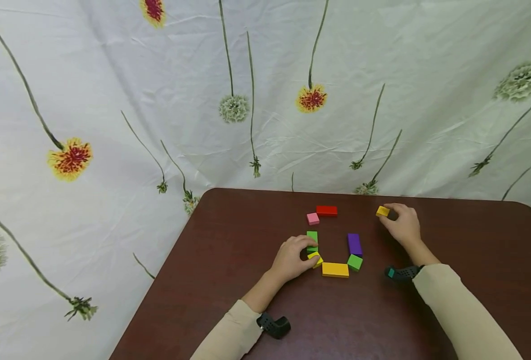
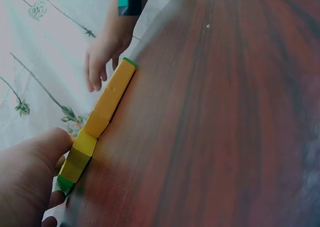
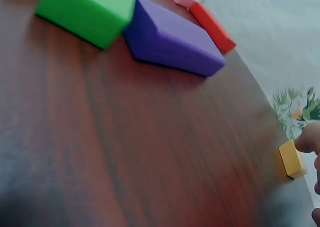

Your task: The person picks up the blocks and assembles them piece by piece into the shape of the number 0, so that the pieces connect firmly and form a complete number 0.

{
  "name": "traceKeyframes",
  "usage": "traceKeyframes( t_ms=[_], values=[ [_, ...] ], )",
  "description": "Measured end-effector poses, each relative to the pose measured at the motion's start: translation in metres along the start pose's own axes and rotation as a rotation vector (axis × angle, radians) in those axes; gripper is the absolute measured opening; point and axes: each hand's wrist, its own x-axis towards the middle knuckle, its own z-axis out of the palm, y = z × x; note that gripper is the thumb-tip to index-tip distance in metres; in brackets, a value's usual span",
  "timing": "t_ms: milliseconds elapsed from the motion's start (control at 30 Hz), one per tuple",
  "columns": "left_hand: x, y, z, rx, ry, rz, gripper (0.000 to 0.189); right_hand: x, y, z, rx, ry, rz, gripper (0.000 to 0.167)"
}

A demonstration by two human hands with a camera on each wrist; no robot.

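Note:
In the head view my left hand [image 1: 291, 258] is at the near-left corner of a U of blocks. Its thumb touches a small yellow block [image 1: 316, 258] and its fingers curve over a green block [image 1: 312, 234] just behind. The left wrist view shows that thumb against the yellow block [image 2: 80, 157], with the green end [image 2: 65, 182] by the fingers. Farther right, my right hand [image 1: 403, 222] pinches a small orange-yellow block [image 1: 382, 211] between thumb and fingers near the table's far edge. The right wrist view catches that block [image 3: 291, 160] beside the fingertips.
An orange-yellow long block [image 1: 335, 270] forms the near side of the U. A green block [image 1: 355, 262] and a purple block [image 1: 354, 244] make its right side. Behind lie a pink block [image 1: 312, 218] and a red block [image 1: 326, 211]. Flowered cloth [image 1: 274, 130] hangs beyond the brown table [image 1: 247, 215].

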Motion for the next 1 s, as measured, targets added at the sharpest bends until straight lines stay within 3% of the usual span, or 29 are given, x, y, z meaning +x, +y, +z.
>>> traceKeyframes(
  t_ms=[567, 1000],
  values=[
    [-0.001, 0.001, 0.0, 0.007, 0.002, -0.007, 0.028, 0.01, 0.001, 0.006, -0.043, -0.097, 0.114, 0.041],
    [0.0, -0.001, 0.0, 0.007, -0.011, -0.015, 0.027, 0.002, -0.012, 0.016, 0.015, -0.037, 0.023, 0.037]
  ],
)
